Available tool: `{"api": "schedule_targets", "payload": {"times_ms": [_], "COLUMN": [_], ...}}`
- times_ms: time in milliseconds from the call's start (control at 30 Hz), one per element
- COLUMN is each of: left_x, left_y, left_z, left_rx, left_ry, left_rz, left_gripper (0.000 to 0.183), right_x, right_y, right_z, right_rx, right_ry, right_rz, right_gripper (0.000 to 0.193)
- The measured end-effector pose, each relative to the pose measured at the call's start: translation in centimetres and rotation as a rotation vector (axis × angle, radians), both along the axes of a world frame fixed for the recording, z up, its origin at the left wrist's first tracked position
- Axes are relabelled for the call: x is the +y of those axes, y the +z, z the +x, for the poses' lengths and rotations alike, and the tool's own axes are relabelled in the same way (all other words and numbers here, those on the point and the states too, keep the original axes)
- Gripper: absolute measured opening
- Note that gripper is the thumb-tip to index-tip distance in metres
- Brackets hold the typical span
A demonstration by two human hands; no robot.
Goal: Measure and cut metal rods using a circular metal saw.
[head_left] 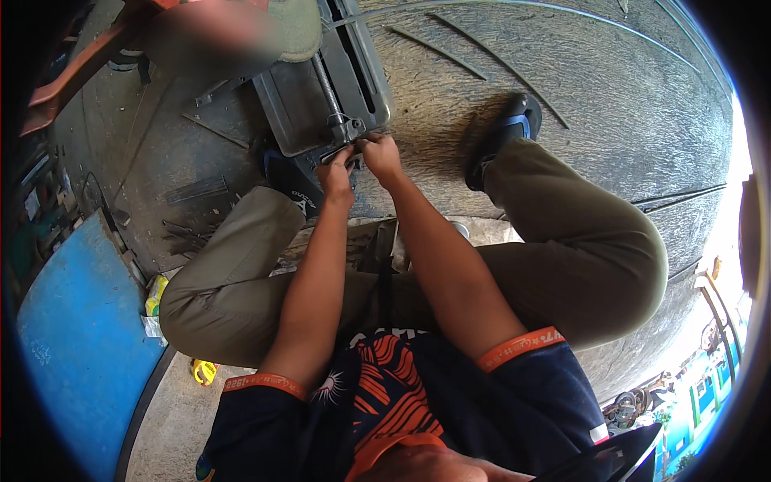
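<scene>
A grey metal machine base [297, 112], slotted and resembling the bed of a cut-off saw, lies on the floor ahead of me. Along it runs a vise screw [325, 84], ending in a bracket [345, 127] at the near edge. Below that bracket, my left hand [337, 175] has its fingers closed round the dark crank handle [332, 153]. Close beside it, my right hand [381, 157] is also closed, its fingertips pinched at the same crank. The fingers partly cover the crank, so its full shape is hidden.
At the upper left is another person in a cap [297, 30], partly blurred, near an orange-red frame [80, 72]. Thin metal bars [502, 68] lie on the worn floor. My sandalled feet flank the base. A blue panel [88, 321] stands left.
</scene>
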State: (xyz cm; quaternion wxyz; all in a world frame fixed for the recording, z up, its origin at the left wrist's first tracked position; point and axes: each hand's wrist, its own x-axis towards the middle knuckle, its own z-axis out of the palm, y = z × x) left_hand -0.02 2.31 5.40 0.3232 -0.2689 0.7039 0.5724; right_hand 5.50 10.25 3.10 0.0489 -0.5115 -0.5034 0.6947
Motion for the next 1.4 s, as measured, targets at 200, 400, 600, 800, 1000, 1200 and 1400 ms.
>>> {"api": "schedule_targets", "payload": {"times_ms": [200, 400, 600, 800, 1000, 1200, 1400], "left_x": [0.1, 1.0, -0.3, 0.3, -1.3, -5.2, -6.2], "left_y": [0.2, 1.1, 1.7, 2.5, 1.8, -6.6, -13.2], "left_z": [0.6, 1.2, 1.5, 1.0, 0.6, 0.2, -1.0], "left_rx": [0.045, -0.032, 0.182, 0.204, 0.296, -0.009, -0.031], "left_ry": [0.046, 0.073, 0.216, 0.123, -0.100, -0.025, -0.256], "left_rz": [0.164, 0.119, 0.157, 0.179, 0.074, 0.503, 0.656], "left_gripper": [0.013, 0.008, 0.015, 0.003, 0.007, 0.020, 0.024], "right_x": [0.4, -0.2, -3.5, -4.9, -5.2, -4.0, -3.7], "right_y": [0.8, 1.8, 3.0, 1.8, 1.8, 4.1, 10.5], "right_z": [0.0, 0.8, 1.2, 0.7, 0.4, -1.1, -4.4], "right_rx": [0.135, 0.039, -0.101, -0.232, -0.153, -0.318, -0.375], "right_ry": [-0.078, -0.033, 0.353, 0.366, 0.349, 0.086, 0.193], "right_rz": [-0.284, 0.126, 0.836, 0.833, 0.864, 0.565, 0.049], "right_gripper": [0.020, 0.025, 0.046, 0.048, 0.049, 0.054, 0.057]}}
